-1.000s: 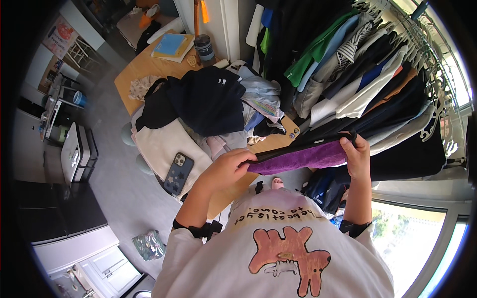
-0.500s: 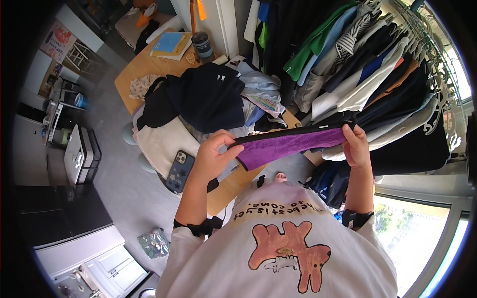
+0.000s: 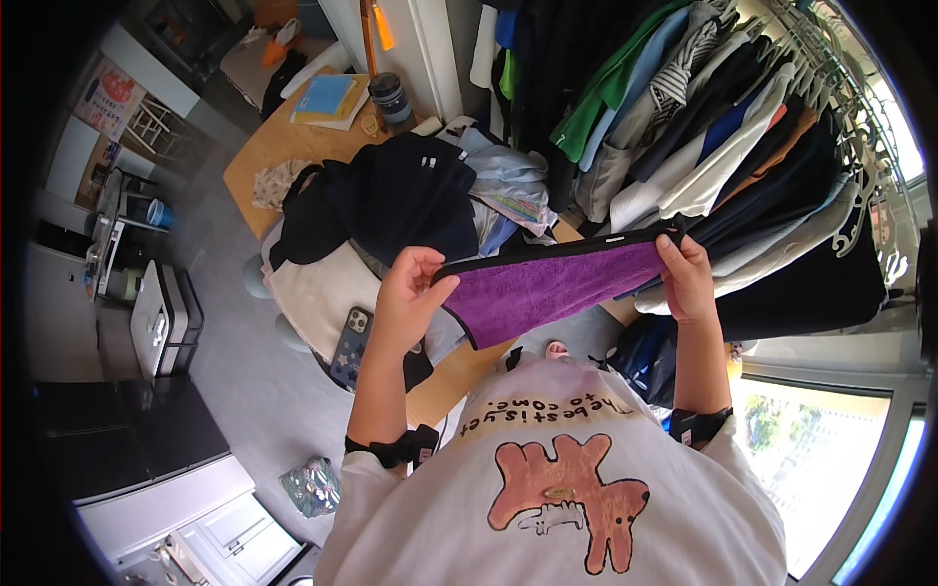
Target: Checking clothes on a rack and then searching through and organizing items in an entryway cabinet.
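Observation:
A purple towel with black edging [image 3: 552,291] is stretched between my two hands in front of my chest, its lower part hanging down. My left hand [image 3: 414,283] pinches the left end of its dark upper edge between thumb and fingers. At the right end, my right hand [image 3: 685,277] grips the corner in the same way. Behind the towel, a heap of clothes covers the table, with a dark navy garment [image 3: 405,195] on top. A phone in a dark case with stars [image 3: 351,347] lies near my left forearm, on the pale cloth.
Clothes on hangers [image 3: 674,127] fill a rack at the right. The wooden table [image 3: 244,166] holds a dark cup [image 3: 392,101] and blue and yellow books [image 3: 329,98]. A printer [image 3: 156,317] stands at the left. A patterned bag [image 3: 313,486] lies on the floor.
The towel's purple face has opened out and hangs a little lower. Both hands have shifted slightly left, the right one also a bit lower, still holding the ends.

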A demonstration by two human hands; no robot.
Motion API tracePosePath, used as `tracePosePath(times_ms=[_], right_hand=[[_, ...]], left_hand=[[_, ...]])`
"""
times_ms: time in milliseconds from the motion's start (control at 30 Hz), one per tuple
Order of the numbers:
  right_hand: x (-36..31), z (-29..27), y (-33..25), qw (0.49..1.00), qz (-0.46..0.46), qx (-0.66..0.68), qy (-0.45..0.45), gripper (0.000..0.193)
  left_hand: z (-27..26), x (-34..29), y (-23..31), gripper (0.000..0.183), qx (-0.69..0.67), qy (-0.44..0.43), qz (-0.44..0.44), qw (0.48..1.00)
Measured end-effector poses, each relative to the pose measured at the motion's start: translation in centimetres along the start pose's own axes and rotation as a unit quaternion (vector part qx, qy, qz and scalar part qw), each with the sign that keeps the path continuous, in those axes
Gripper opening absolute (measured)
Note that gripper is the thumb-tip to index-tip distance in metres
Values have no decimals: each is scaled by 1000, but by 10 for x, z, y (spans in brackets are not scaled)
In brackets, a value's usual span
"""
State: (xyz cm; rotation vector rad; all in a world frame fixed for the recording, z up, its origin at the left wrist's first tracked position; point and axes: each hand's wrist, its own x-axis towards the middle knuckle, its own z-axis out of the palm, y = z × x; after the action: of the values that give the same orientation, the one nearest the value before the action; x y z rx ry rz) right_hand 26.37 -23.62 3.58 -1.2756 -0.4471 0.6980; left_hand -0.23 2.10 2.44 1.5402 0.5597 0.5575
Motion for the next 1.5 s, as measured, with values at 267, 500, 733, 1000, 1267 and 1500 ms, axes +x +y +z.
tracePosePath(times_ms=[267, 500, 733, 1000, 1267, 1500], right_hand=[[-14, 18, -21, 972, -114, -194, 70, 17], [-5, 27, -22, 967, -80, -227, 78, 19], [-9, 24, -14, 966, -114, -225, 62, 17], [-17, 10, -9, 994, -69, -73, -49, 19], [-15, 5, -18, 998, -44, -53, -12, 25], [-5, 11, -9, 986, -5, -165, 22, 22]], left_hand=[[-9, -4, -4, 14, 119, -43, 30, 992], [1, 5, -5, 15, -41, 65, -32, 997], [-2, 11, -1, 19, -6, 94, 17, 995], [11, 10, -6, 25, -54, 147, 37, 987], [3, -3, 19, 16, -243, -74, 101, 962], [18, -13, 43, 14, -246, -468, 60, 847]])
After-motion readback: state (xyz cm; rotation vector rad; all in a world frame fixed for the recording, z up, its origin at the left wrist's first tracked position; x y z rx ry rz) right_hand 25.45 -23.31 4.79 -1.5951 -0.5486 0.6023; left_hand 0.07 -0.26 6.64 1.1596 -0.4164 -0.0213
